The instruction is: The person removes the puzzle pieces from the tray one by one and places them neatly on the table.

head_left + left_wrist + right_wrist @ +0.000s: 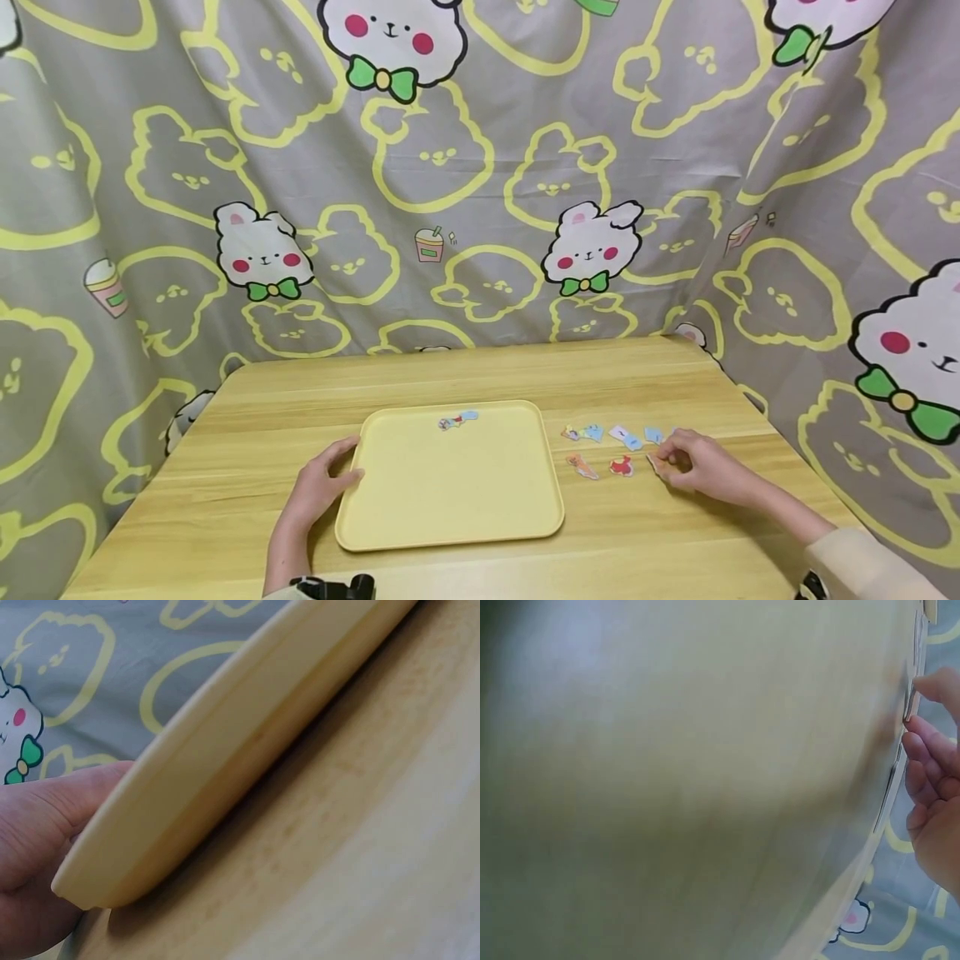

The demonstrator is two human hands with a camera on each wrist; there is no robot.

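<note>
At the left side of a yellow tray, my left hand grips the rim; the left wrist view shows that hand against the tray's edge. Inside the tray, near its far side, lie small colourful jigsaw pieces close together. To the right of the tray, my right hand pinches an orange jigsaw piece between thumb and fingers, low over the table. In the right wrist view the thumb and fingertips of this hand meet on the thin piece, seen edge-on.
Several loose pieces lie on the wooden table between tray and right hand: a red one, another orange one, a blue and yellow group, and a lilac and blue pair. A patterned curtain hangs behind.
</note>
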